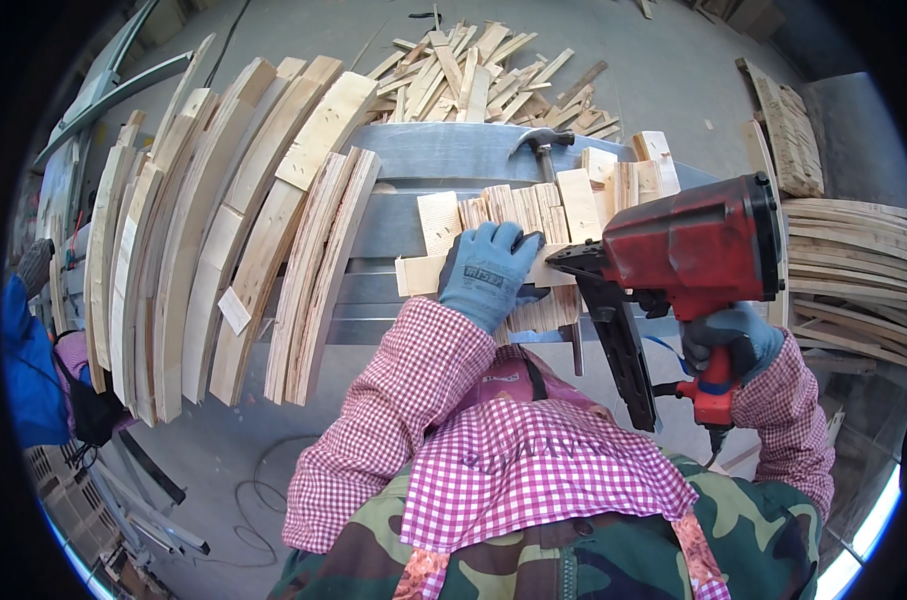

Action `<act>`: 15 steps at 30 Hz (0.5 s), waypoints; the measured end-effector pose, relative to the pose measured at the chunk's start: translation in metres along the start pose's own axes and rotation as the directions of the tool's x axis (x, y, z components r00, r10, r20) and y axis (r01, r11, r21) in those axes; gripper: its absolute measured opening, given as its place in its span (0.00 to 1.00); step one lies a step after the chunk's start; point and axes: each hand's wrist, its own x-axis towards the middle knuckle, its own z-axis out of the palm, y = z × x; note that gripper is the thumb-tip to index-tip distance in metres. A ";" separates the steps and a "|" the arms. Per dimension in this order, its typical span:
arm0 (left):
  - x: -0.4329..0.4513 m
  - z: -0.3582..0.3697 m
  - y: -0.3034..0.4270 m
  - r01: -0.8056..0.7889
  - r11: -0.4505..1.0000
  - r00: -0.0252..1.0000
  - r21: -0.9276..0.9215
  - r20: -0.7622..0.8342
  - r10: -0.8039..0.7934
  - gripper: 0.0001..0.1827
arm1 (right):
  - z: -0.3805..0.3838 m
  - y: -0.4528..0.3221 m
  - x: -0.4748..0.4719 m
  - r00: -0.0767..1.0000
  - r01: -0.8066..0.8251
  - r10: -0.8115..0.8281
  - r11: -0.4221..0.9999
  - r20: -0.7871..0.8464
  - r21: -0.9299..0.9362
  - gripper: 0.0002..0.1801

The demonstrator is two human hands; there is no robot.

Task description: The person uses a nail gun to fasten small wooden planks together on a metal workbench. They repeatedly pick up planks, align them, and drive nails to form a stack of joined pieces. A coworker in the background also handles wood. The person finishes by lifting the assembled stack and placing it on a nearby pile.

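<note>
My left hand [487, 274], in a blue work glove, presses on a short wood strip [420, 275] that lies across a row of small wood blocks [524, 208]. In my right hand [732, 341], also gloved, is the handle of a red and black pneumatic nailer [686, 240]. Its nose is at the right part of the strip; whether it touches the wood I cannot tell. The black magazine slants down toward my apron. Behind the blocks a claw hammer [545, 142] lies on the metal table [431, 150]. More short blocks stand beside the hammer.
Long curved wood pieces [266, 217] are stacked on the left of the table. A heap of wood offcuts [476, 75] lies on the floor beyond. More wood is stacked at the right [847, 262]. Another person in a blue sleeve [29, 367] is at the far left.
</note>
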 end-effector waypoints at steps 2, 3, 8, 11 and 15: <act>0.000 -0.002 0.000 0.009 1.000 1.000 -0.009 0.011 -0.009 0.36 | 0.003 -0.004 -0.002 1.000 -0.011 0.012 0.999 -0.017 0.039 0.10; 0.000 -0.001 0.000 0.000 1.000 1.000 -0.014 -0.007 0.000 0.36 | 0.004 -0.004 -0.003 0.999 -0.017 0.018 0.998 -0.029 0.061 0.11; -0.001 0.002 0.000 -0.008 1.000 1.000 -0.003 -0.028 0.008 0.36 | 0.005 -0.003 -0.001 1.000 -0.018 0.019 0.997 -0.019 0.075 0.14; -0.001 0.002 0.000 -0.005 1.000 1.000 0.002 -0.017 0.005 0.36 | 0.006 -0.001 -0.003 0.999 -0.024 0.027 0.998 -0.036 0.057 0.15; 0.001 -0.001 0.003 0.020 1.000 1.000 -0.006 0.016 -0.020 0.37 | 0.005 0.005 -0.004 0.999 -0.018 0.020 0.997 -0.027 0.075 0.16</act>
